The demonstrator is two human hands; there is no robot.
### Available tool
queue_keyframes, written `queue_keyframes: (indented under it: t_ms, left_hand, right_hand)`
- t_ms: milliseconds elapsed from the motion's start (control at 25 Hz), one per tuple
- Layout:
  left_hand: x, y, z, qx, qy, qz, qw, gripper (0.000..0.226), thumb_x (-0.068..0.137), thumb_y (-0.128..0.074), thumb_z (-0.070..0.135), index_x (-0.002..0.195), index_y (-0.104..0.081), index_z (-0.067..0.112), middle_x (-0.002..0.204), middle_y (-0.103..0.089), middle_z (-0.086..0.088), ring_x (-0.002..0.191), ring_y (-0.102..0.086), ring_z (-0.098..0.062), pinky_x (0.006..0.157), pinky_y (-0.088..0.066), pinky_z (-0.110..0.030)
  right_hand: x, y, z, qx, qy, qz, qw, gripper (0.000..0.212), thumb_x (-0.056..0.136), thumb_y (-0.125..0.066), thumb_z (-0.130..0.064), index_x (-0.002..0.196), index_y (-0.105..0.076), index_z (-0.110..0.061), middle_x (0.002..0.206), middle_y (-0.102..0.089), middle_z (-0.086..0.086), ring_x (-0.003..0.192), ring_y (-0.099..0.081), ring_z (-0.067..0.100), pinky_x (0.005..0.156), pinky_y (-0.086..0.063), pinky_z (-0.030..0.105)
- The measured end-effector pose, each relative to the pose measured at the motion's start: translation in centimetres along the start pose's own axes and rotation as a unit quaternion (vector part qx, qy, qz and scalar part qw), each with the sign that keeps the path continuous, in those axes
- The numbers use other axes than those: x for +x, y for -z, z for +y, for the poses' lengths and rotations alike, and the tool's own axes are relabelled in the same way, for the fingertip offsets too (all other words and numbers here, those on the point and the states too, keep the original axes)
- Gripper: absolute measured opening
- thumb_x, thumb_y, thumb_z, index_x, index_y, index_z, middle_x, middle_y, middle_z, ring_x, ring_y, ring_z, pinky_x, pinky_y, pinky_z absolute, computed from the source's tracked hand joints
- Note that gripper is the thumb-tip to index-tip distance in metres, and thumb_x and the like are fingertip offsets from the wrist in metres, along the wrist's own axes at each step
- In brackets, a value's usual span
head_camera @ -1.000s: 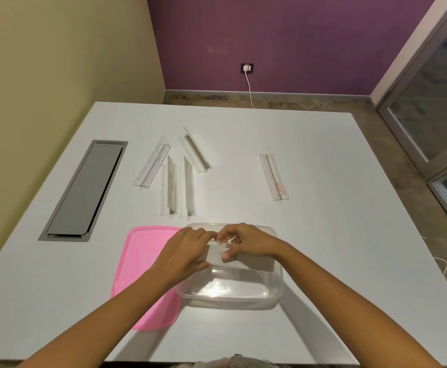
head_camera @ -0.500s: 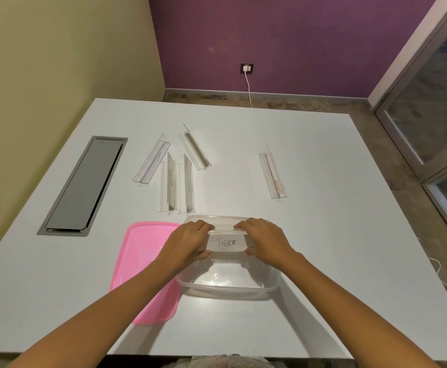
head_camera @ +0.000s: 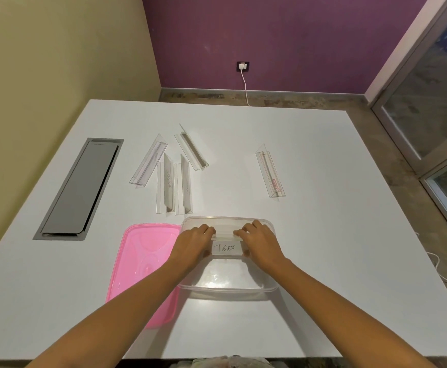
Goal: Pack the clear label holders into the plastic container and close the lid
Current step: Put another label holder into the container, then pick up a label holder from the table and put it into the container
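**Tiger holder held over the open container**

Your label holder (head_camera: 226,247), a clear folded strip with a white card reading "TIGER", sits in the lower centre of the frame, inside the far half of the plastic container (head_camera: 227,289). Your left hand (head_camera: 190,247) is clamped on its left end and your right hand (head_camera: 262,245) on its right end, fingers curled over the top edge and thumbs at the lower edge. Whether the holder already rests on the container's floor or hangs just above it cannot be told.

The container is a clear, shallow, rounded rectangle with a glossy bottom that catches the light; apart from this holder nothing shows in it. Touching its left side lies the pink lid (head_camera: 142,261), flat on the table, translucent plastic with moulded ridges (your left forearm crosses its right edge).

Just above the container, in the centre-left of the frame, four more clear holders (head_camera: 174,187) lie in a loose cluster: two side by side with faint writing on their cards, two angled behind them. A fifth holder (head_camera: 270,172), with a reddish mark near its lower end, lies well apart in the centre-right.

The table (head_camera: 323,235) is smooth, matte white. A long grey metal cable hatch (head_camera: 79,189) is set into it at the left of the frame.
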State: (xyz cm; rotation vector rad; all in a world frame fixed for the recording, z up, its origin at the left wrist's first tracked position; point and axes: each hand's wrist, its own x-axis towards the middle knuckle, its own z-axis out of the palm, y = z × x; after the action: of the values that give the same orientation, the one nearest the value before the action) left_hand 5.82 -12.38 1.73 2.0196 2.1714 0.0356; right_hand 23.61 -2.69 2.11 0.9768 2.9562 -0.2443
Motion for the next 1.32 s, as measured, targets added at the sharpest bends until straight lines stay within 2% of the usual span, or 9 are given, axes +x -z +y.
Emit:
queue_keyframes:
  t_ms: [80, 240, 320, 440, 600, 760, 960, 1160, 1320]
  left_hand:
    - [0.1, -0.3, 0.1, -0.004, 0.01, 0.003, 1.0, 0.054, 0.035, -0.088, 0.01, 0.085, -0.067, 0.011, 0.072, -0.068, -0.004, 0.046, -0.059, -0.022, 0.037, -0.03, -0.021]
    - [0.2, -0.6, 0.1, -0.027, 0.023, 0.006, 0.999, 0.055, 0.036, -0.088, 0.007, 0.087, -0.068, 0.009, 0.073, -0.069, -0.005, 0.048, -0.061, -0.023, 0.037, -0.037, -0.021]
    - [0.2, -0.8, 0.0, -0.037, 0.026, 0.006, 0.999, 0.054, 0.038, -0.087, 0.006, 0.088, -0.068, 0.008, 0.075, -0.069, -0.006, 0.05, -0.061, -0.024, 0.037, -0.038, -0.023]
    - [0.2, -1.0, -0.1, -0.047, 0.032, 0.003, 0.998, 0.052, 0.04, -0.084, 0.002, 0.089, -0.068, 0.008, 0.075, -0.069, -0.006, 0.053, -0.062, -0.025, 0.038, -0.043, -0.026]
    - [0.4, -1.5, -0.1, -0.073, 0.047, 0.005, 0.996, 0.043, 0.054, -0.075, -0.005, 0.095, -0.068, 0.005, 0.081, -0.071, -0.01, 0.068, -0.064, -0.031, 0.051, -0.054, -0.035]
    - [0.4, -1.9, -0.2, -0.078, 0.04, 0.022, 0.996, 0.045, 0.057, -0.075, -0.005, 0.1, -0.068, 0.005, 0.086, -0.072, -0.01, 0.07, -0.065, -0.032, 0.057, -0.055, -0.037]
    - [0.6, -1.4, -0.2, -0.066, 0.035, 0.037, 0.997, 0.054, 0.042, -0.08, -0.005, 0.094, -0.07, 0.007, 0.078, -0.073, -0.006, 0.062, -0.067, -0.025, 0.05, -0.053, -0.028]
    - [0.7, -1.6, -0.2, -0.09, 0.035, 0.052, 0.994, 0.051, 0.047, -0.078, -0.005, 0.096, -0.068, 0.007, 0.08, -0.072, -0.007, 0.065, -0.066, -0.027, 0.054, -0.054, -0.03]
    - [0.4, -1.3, -0.1, -0.094, 0.026, 0.066, 0.993, 0.055, 0.047, -0.077, -0.007, 0.1, -0.068, 0.005, 0.085, -0.072, -0.008, 0.07, -0.067, -0.028, 0.06, -0.056, -0.031]
  right_hand:
    - [-0.1, -0.2, 0.1, 0.011, 0.0, 0.009, 1.0, 0.063, 0.032, -0.092, -0.013, 0.093, -0.073, -0.014, 0.08, -0.069, 0.007, 0.071, -0.064, 0.027, 0.054, -0.051, 0.032]
    - [-0.3, -0.7, 0.4, 0.041, -0.003, 0.018, 0.999, 0.066, 0.035, -0.093, -0.015, 0.097, -0.072, -0.014, 0.085, -0.069, 0.007, 0.074, -0.065, 0.026, 0.055, -0.053, 0.033]
    - [-0.5, -0.7, 0.5, 0.077, 0.007, 0.054, 0.996, 0.051, 0.051, -0.089, -0.02, 0.099, -0.07, -0.016, 0.088, -0.069, 0.004, 0.081, -0.063, 0.023, 0.062, -0.054, 0.032]
    - [-0.3, 0.8, 1.0, 0.124, 0.021, 0.155, 0.98, 0.014, 0.086, -0.063, -0.023, 0.098, -0.068, -0.017, 0.091, -0.065, -0.002, 0.09, -0.054, 0.016, 0.076, -0.046, 0.027]
    - [2.7, 2.1, 4.6, 0.161, -0.138, 0.27, 0.939, 0.013, 0.088, -0.055, -0.011, 0.092, -0.068, -0.013, 0.089, -0.066, 0.002, 0.092, -0.051, 0.02, 0.081, -0.045, 0.034]
    - [7.2, 1.9, 9.6, 0.179, -0.321, 0.168, 0.915, 0.025, 0.089, -0.054, -0.01, 0.113, -0.059, -0.006, 0.11, -0.06, 0.016, 0.111, -0.047, 0.031, 0.079, -0.048, 0.041]
    - [11.7, 0.5, 13.8, 0.239, -0.431, 0.038, 0.869, 0.036, 0.09, -0.055, -0.017, 0.122, -0.051, -0.001, 0.124, -0.055, 0.02, 0.116, -0.052, 0.036, 0.087, -0.049, 0.043]
    - [13.5, -0.2, 15.0, 0.32, -0.445, 0.042, 0.835, 0.025, 0.094, -0.049, -0.022, 0.101, -0.066, -0.005, 0.103, -0.068, 0.016, 0.092, -0.064, 0.031, 0.074, -0.052, 0.034]
    - [13.0, -0.4, 15.2, 0.397, -0.483, 0.078, 0.776, 0.021, 0.082, -0.047, -0.004, 0.097, -0.062, -0.002, 0.099, -0.068, 0.016, 0.082, -0.065, 0.031, 0.074, -0.057, 0.043]
